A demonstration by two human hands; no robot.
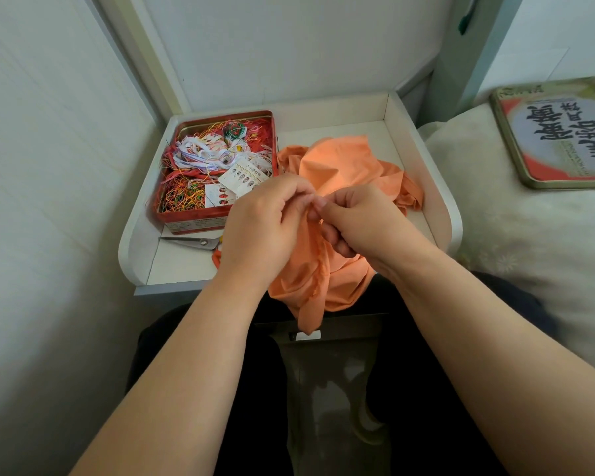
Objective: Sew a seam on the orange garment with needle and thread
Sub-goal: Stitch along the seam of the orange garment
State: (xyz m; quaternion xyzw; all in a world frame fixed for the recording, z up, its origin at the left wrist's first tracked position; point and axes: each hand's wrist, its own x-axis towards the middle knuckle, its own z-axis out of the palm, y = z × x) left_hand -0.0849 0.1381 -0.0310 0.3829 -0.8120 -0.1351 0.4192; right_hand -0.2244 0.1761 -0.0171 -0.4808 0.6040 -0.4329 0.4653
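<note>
Orange garment [337,166] is lying bunched across the white tray [437,187] and spilling over its near edge toward the lap. Left hand [265,221] and right hand [361,218] are meeting above it, fingers curled, each pinching a fold of the cloth; needle and thread are too small to make out. A red tin [193,219] of tangled threads is sitting just left, scissors [193,241] lying before it.

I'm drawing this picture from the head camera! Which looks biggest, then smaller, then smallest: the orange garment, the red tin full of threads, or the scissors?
1. The orange garment looks biggest, though part hangs nearer the camera.
2. The red tin is a bit smaller.
3. The scissors look smallest, partly hidden behind the left hand.
</note>
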